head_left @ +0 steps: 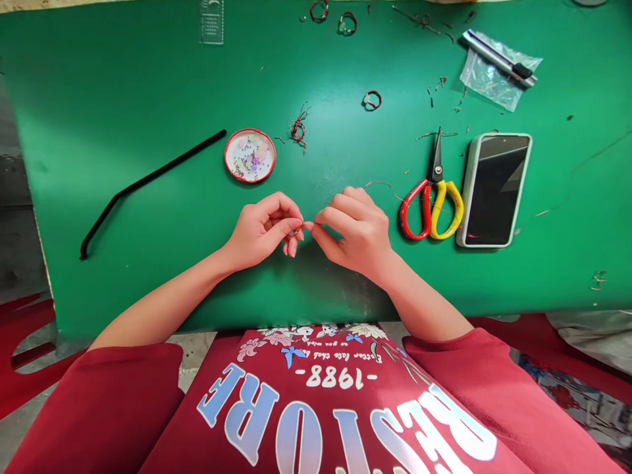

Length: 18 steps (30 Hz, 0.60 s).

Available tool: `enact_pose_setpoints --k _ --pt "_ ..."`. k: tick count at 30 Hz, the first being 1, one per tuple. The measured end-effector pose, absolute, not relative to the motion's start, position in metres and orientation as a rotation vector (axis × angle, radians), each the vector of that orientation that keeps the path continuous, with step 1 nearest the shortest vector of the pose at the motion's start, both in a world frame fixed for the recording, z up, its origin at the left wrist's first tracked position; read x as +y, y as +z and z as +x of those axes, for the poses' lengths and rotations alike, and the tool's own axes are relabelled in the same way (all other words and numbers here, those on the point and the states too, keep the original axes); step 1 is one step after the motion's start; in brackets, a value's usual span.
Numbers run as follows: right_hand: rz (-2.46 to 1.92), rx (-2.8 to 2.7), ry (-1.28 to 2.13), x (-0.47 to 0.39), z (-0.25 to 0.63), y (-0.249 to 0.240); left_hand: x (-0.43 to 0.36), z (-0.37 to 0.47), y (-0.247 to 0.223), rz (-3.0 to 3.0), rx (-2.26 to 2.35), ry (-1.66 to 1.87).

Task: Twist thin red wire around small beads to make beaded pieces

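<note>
One small corded piece between left hand and right hand

The left hand grips the piece between thumb and fingers, over the green counter. The right hand's thumb and forefinger press together just beside it; what they pinch is too small to make out. A thin thread runs from the right hand toward red-and-yellow scissors near a smartphone. Beyond the left hand lies a red-rimmed lid holding tiny beads.
</note>
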State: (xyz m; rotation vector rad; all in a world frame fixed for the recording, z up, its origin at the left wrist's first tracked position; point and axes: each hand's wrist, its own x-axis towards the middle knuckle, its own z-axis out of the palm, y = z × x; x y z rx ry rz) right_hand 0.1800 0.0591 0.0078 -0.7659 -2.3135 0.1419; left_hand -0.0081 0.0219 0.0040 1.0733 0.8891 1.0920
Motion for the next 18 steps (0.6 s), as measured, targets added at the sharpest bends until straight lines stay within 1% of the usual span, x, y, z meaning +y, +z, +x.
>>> enact_pose_setpoints --k 2,5,9,13,15,18 --pt "-0.75 -2.376 0.25 0.058 0.181 0.01 0.021 -0.008 0.002 1.234 0.905 1.122" --pt "-0.751 -2.392 0.53 0.055 0.183 0.017 0.02 -0.008 -0.001 1.437 0.9 1.144" --pt "-0.802 -2.266 1.05 0.057 0.185 0.028 0.019 -0.009 -0.003 1.52 0.885 1.134" --pt "-0.824 -2.025 1.585 0.064 0.187 0.031 0.018 -0.011 -0.003 1.529 0.878 1.133" --pt "-0.83 -1.924 1.753 0.067 0.188 0.03 0.019 -0.012 -0.002 1.633 0.887 1.132" --pt "-0.846 -1.85 1.906 0.07 0.189 0.029 0.02 -0.013 -0.001 1.9 0.92 1.144"
